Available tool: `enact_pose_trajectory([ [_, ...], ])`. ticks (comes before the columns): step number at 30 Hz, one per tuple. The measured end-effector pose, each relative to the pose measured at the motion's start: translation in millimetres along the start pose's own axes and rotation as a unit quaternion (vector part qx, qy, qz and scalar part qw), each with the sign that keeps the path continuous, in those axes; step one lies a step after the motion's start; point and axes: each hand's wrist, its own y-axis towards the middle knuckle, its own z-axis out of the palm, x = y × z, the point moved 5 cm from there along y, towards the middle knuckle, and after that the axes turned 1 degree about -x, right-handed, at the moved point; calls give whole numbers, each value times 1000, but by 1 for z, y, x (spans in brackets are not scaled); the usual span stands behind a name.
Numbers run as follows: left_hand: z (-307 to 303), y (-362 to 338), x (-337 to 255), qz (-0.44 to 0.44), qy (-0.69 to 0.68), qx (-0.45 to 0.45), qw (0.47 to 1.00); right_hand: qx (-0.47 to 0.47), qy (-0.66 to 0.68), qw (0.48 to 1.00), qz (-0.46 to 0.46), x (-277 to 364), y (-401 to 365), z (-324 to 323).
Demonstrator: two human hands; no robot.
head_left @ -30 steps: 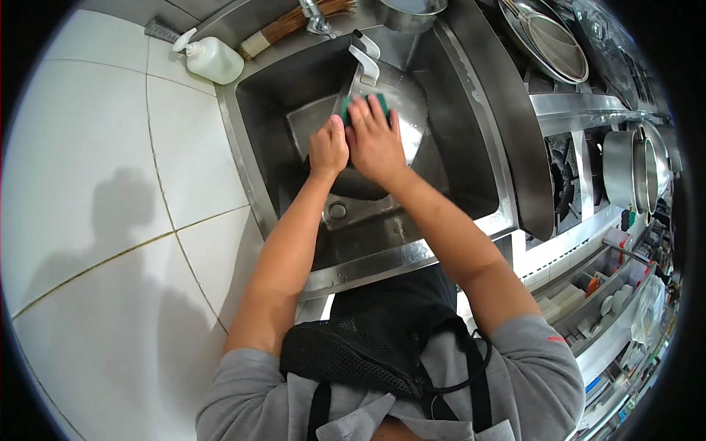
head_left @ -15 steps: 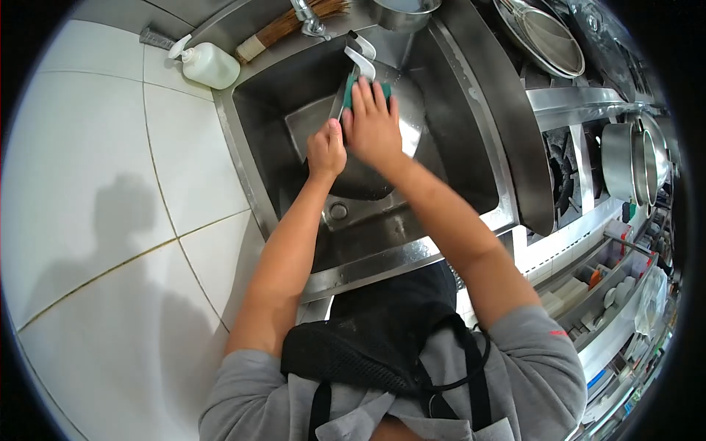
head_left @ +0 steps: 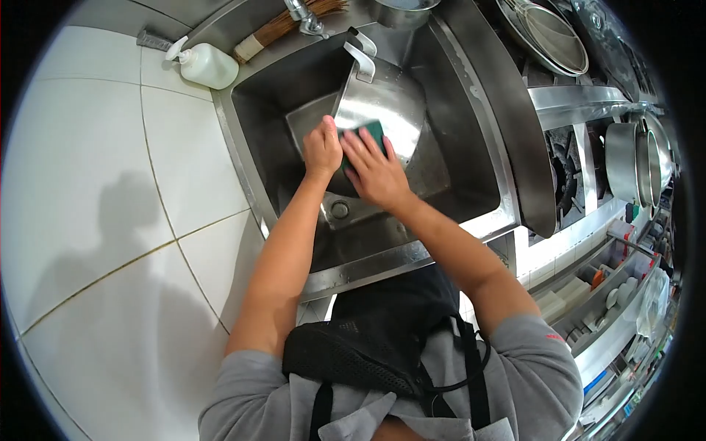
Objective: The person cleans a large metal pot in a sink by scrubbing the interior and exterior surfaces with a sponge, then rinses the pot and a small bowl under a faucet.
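Note:
A shiny metal pot [head_left: 397,95] lies tilted on its side in the sink [head_left: 268,95], its looped handle [head_left: 362,65] toward the faucet. My left hand [head_left: 322,151] is closed on the pot's rim at its left side, thumb up. With slightly spread fingers, my right hand [head_left: 376,170] presses a green scouring pad [head_left: 376,131] against the pot's side, close to my left hand. Part of the pad is hidden under the fingers. The lower part of the pot is covered by my hands.
A faucet [head_left: 305,18] hangs over the sink's far edge. Behind it lies a straw brush [head_left: 283,33], beside a white pump bottle [head_left: 209,66]. A metal bowl [head_left: 404,11] stands at the far right corner. To the right are strainers [head_left: 551,37] and a stove with pots [head_left: 621,162].
My right hand has slid the scouring pad down the pot, from near the handle toward me. My left hand keeps its hold on the rim, nearly unmoved.

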Motion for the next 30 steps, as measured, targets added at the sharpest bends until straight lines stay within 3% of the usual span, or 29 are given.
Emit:
enact_pose_trajectory([
  [3, 1, 2, -10, 16, 51, -14, 998, 21, -16, 999, 43, -28, -28, 5],
  [6, 2, -2, -5, 14, 112, -8, 994, -122, 23, 981, 146, -82, 15, -13],
  [8, 4, -2, -2, 22, 140, -16, 990, -70, 63, 969, 229, -143, 54, 1],
  [10, 5, -2, -7, 64, 186, -56, 979, 20, 191, 931, 310, -214, 91, 31],
  [11, 7, -3, -8, 63, 189, -58, 978, 21, 194, 931, 308, -224, 101, 32],
  [13, 5, -3, -8, 49, 178, -71, 980, 154, 215, 883, 389, -228, 114, 33],
  [15, 7, -2, -5, 49, 190, -73, 978, 4, 177, 944, 280, -172, 89, -2],
  [16, 7, -2, -6, 46, 198, -74, 976, -59, 75, 978, 184, -142, 66, -1],
  [18, 6, -5, -14, 50, 198, -79, 976, -31, 65, 996, 53, -90, 20, -25],
  [21, 7, -26, -17, 92, 240, -94, 962, -81, 57, 992, 82, -132, 17, -20],
  [22, 7, -43, -15, 93, 250, -86, 960, -98, 204, 946, 232, -167, 26, -14],
  [23, 8, -64, -10, 96, 258, -79, 958, -110, 341, 857, 371, -193, 31, -6],
  [24, 9, -87, -1, 95, 248, -58, 962, -183, 308, 872, 333, -196, 43, -30],
  [26, 4, -118, 12, 80, 261, -51, 961, -198, 306, 873, 324, -196, 60, -64],
  [27, -3, -127, 11, 85, 276, -44, 957, -193, 307, 873, 326, -197, 59, -63],
  [29, -16, -143, 10, 55, 302, -1, 952, -82, 295, 883, 355, -196, 64, -54],
  [30, -27, -141, 6, 54, 306, -13, 950, -81, 299, 886, 344, -195, 63, -37],
])
